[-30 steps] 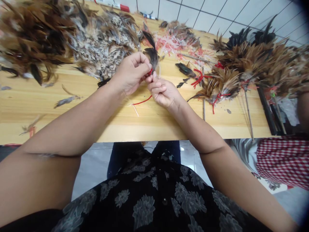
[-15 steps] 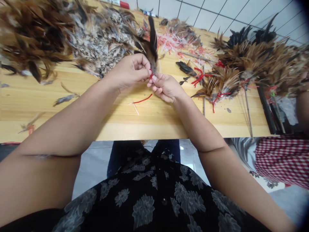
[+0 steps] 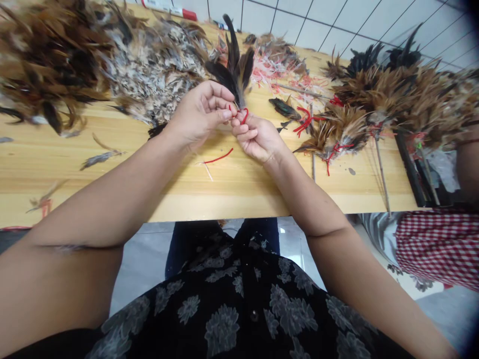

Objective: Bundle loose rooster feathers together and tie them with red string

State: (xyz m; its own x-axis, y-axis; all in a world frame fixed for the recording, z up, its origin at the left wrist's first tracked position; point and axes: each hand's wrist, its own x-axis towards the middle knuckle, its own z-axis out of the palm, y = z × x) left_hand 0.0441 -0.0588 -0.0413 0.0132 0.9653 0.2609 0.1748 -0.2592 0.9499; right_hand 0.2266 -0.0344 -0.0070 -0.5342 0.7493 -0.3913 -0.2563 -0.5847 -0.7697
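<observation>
My left hand is closed, with thumb and finger pinching a red string at the foot of a small bunch of dark feathers. Closed right beside it, my right hand grips the bunch at its quill end, where the string makes a loop. The feathers point away from me, tips fanned above both hands. Fingers cover most of the quills. On the table below lies a short loose piece of red string with a pale end.
Brown feathers and grey fluffy feathers are heaped at the left of the wooden table. Tied brown feather bundles and thin sticks lie right. A red-capped marker sits at the back. Another person's arm shows far right.
The dark feathers have turned and now spread wider, facing me more. A red string loop shows more clearly over the right fingers. Both hands stay together in nearly the same place.
</observation>
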